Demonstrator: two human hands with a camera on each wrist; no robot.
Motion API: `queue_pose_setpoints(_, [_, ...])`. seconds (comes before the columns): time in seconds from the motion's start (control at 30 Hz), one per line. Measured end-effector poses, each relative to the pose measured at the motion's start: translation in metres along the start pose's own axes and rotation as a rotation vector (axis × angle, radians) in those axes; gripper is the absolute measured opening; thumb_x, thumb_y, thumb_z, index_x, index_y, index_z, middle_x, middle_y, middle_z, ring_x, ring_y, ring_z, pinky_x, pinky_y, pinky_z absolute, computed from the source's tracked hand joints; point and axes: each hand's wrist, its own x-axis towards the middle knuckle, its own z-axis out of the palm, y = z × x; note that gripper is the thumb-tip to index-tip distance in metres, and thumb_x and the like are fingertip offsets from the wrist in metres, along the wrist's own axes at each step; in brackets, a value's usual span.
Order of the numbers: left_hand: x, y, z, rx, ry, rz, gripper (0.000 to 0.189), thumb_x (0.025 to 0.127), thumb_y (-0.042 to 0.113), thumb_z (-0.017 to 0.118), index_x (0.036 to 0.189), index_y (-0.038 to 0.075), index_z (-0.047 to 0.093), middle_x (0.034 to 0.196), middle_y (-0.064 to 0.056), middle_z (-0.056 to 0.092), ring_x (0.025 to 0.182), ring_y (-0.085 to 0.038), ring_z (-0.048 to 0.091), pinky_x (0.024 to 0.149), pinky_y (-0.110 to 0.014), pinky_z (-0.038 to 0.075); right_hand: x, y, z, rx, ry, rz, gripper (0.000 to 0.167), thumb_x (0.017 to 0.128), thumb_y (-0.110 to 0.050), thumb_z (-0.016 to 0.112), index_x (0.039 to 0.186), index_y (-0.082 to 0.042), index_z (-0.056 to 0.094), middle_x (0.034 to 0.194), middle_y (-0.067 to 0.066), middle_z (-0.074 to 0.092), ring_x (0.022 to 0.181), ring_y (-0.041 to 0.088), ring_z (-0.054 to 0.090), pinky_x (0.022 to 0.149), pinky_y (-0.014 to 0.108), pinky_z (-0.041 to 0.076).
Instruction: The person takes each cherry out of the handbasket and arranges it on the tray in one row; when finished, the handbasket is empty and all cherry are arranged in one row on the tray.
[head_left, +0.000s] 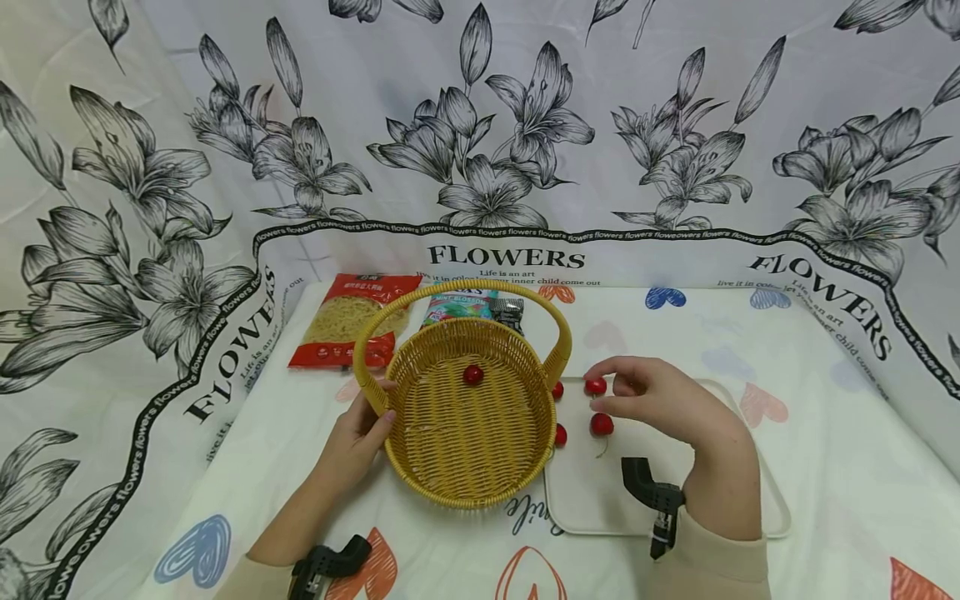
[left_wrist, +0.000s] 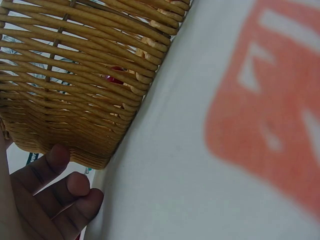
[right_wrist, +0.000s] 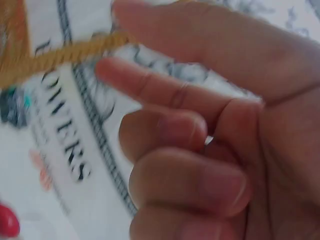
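A round yellow wicker basket (head_left: 468, 450) with a tall arched handle stands mid-table, a red cherry (head_left: 472, 375) inside it. My left hand (head_left: 360, 433) grips its left side where the handle meets the rim, thumb over the edge; the left wrist view has the fingers (left_wrist: 67, 184) against the outer weave. Over a white tray (head_left: 675, 517), my right hand (head_left: 660, 396) reaches with index finger and thumb apart, a cherry (head_left: 596, 387) by the index fingertip. The right wrist view shows nothing between them, the other fingers curled. Another cherry (head_left: 602, 425) with a stem lies nearer me.
Two more cherries, one farther back (head_left: 557, 390) and one nearer (head_left: 560, 435), sit beside the basket's right rim, which partly covers them. Behind the basket lie a red pasta bag (head_left: 348, 321), a teal packet (head_left: 457, 307) and a small dark packet (head_left: 508, 313). A flower-printed curtain (head_left: 487, 125) hangs behind.
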Motion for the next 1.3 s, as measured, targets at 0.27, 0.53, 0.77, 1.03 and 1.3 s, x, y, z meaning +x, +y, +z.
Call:
queue_pose_setpoints(0.27, [0.002, 0.001, -0.006, 0.019, 0.0, 0.026, 0.038, 0.098, 0.007, 0.051, 0.135, 0.004, 0.043, 0.107, -0.025, 0.061, 0.072, -0.023, 0.061, 0.057, -0.032, 0.053, 0.011, -0.047, 0.035, -0.009, -0.128, -0.28, 0.021, 0.088, -0.037, 0.068, 0.106, -0.026, 0.064, 0.069, 0.001, 0.043, 0.059, 0.012, 0.045, 0.055, 0.028, 0.043])
queue_pose_setpoints(0.53, [0.007, 0.007, -0.009, 0.031, -0.004, 0.049, 0.037, 0.098, 0.005, 0.05, 0.134, 0.005, 0.043, 0.107, -0.027, 0.061, 0.073, -0.025, 0.061, 0.057, -0.03, 0.052, 0.078, -0.047, 0.101, -0.146, 0.046, -0.352, 0.034, 0.09, -0.033, 0.066, 0.119, -0.017, 0.064, 0.101, 0.002, 0.059, 0.091, 0.018, 0.055, 0.077, 0.034, 0.048])
queue_pose_setpoints(0.77, [0.004, 0.007, -0.005, 0.014, 0.002, 0.026, 0.038, 0.097, 0.004, 0.051, 0.135, 0.001, 0.043, 0.109, -0.027, 0.06, 0.079, -0.034, 0.06, 0.062, -0.027, 0.051, 0.101, -0.032, 0.133, -0.413, -0.02, -0.354, 0.078, 0.088, -0.032, 0.066, 0.151, -0.01, 0.025, 0.157, 0.01, 0.021, 0.145, 0.029, 0.02, 0.113, 0.044, 0.027])
queue_pose_setpoints(1.03, [0.004, 0.009, 0.0, 0.021, -0.002, 0.022, 0.038, 0.097, 0.004, 0.051, 0.134, 0.006, 0.044, 0.11, -0.026, 0.061, 0.082, -0.033, 0.06, 0.066, -0.026, 0.051, 0.1, -0.029, 0.14, -0.54, -0.093, -0.323, 0.066, 0.092, -0.021, 0.062, 0.15, -0.013, 0.032, 0.146, 0.011, 0.033, 0.132, 0.026, 0.037, 0.105, 0.041, 0.037])
queue_pose_setpoints(1.3, [0.001, -0.023, 0.001, 0.021, 0.017, 0.036, 0.04, 0.098, 0.008, 0.051, 0.137, 0.006, 0.041, 0.112, -0.023, 0.061, 0.083, -0.027, 0.061, 0.066, -0.027, 0.051, 0.102, -0.029, 0.145, -0.561, -0.003, -0.38, 0.009, 0.09, -0.018, 0.067, 0.098, -0.015, 0.07, 0.094, -0.001, 0.048, 0.081, 0.012, 0.048, 0.072, 0.027, 0.044])
